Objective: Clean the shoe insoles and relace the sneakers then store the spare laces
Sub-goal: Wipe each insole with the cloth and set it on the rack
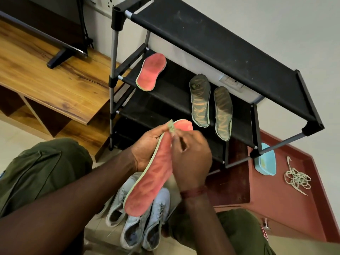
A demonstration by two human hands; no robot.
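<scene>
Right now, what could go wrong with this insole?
Your left hand grips the red insole near its toe, heel hanging over the sneakers: it could slip, or dirt loosened by the wad in your right hand could fall into them. The grey insoles seem to overhang their shelf; a knock might tip them off.

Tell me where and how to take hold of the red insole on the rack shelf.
Pinch the near end of the red insole, coming from the front of the rack. It lies flat, and that end seems to overhang the shelf edge, so thumb and finger can likely close on it.
</scene>
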